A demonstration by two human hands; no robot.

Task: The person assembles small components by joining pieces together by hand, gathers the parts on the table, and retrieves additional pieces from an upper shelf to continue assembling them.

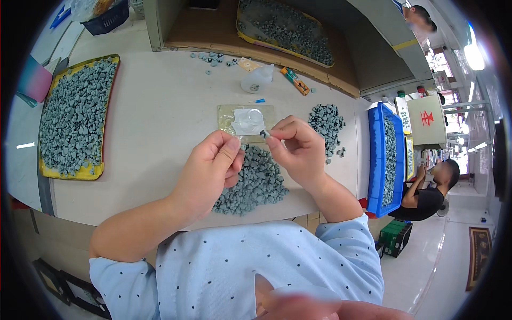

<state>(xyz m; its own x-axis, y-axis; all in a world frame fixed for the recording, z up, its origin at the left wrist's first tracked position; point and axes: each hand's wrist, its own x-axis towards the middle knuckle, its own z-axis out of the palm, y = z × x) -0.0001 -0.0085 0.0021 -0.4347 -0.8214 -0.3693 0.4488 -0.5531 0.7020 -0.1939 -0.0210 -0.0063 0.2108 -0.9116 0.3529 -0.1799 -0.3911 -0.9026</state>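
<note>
Between the thumb and finger of my right hand (298,150) is a small grey-green piece (264,134) with a dark patch. Beside it, my left hand (213,160) is closed, thumb pressed to the curled fingers; anything inside is hidden or too small to name. Below both hands lies a heap of grey-green pieces (250,184) on the white table (144,144). Just beyond the hands sits a flat yellowish pad (225,113), carrying white paper (248,127) and a clear round lid or dish (255,116). A blue-hubbed needle tip (260,101) lies behind the pad.
A yellow tray (72,172) full of similar pieces stands left. To the right are a smaller pile (326,125) and a blue crate (376,160). A plastic cup (256,80) and an orange-green tube (295,81) lie farther back, before a shelf holding another tray (285,32). A person (434,192) sits far right.
</note>
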